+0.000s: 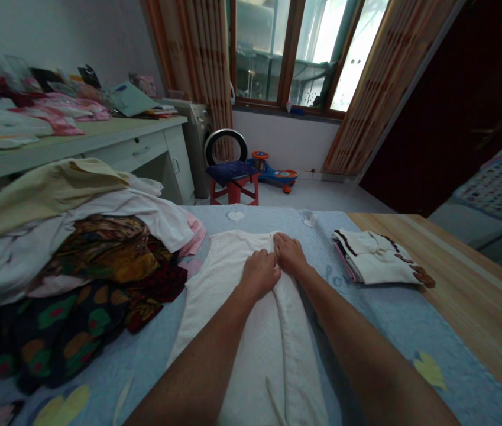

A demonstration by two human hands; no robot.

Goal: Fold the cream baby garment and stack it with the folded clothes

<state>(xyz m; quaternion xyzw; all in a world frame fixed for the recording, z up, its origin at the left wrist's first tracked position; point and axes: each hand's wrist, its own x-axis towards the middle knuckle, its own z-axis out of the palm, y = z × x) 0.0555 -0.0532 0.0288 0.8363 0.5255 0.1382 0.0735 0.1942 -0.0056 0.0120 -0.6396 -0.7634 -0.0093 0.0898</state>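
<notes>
A white textured garment (237,331) lies lengthwise on the blue bedsheet (357,331), with a long fold running down its middle. My left hand (259,273) is curled on the fold near the garment's far end. Just beside it, my right hand (290,254) grips the same far end, and the two hands nearly touch. To the right, a folded white garment with dark trim (372,257) sits on the sheet, out of reach of both hands. A large heap of mixed clothes (100,260) rises to the left.
A wooden board (476,284) runs along the bed's right side. Behind the heap stands a desk (117,139) piled with papers and fabrics. Beyond the bed are a red stool (234,190), a blue ride-on toy (272,171), curtains and a window.
</notes>
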